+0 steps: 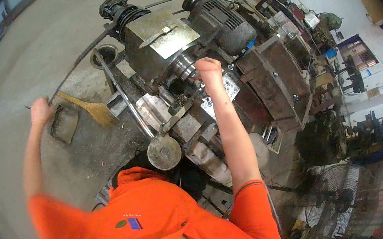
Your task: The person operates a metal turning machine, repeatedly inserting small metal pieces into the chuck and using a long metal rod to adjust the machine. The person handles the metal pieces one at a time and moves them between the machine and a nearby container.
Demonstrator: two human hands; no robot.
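My right hand [209, 68] is closed beside the shiny round metal spindle nose [182, 67] of a lathe-like machine. What its fingers hold, if anything, is hidden. Out to the left, my left hand [41, 111] makes a fist around the lower end of a long dark rod [79, 61]. A short thin tip pokes out beyond that fist. The rod runs up toward the dark belt pulley [128, 18] at the machine's far left. On the machine's headstock cover [182, 41] lies a flat worn tool [157, 37]. A round metal disc [164, 152] sits at the near end of the machine.
A straw broom [90, 107] and a dark tray [64, 124] lie on the floor near my left hand. Behind the spindle stands an electric motor [223, 23]. A rusty metal cabinet [274, 82] is to the right, a large caged fan [336, 196] at lower right.
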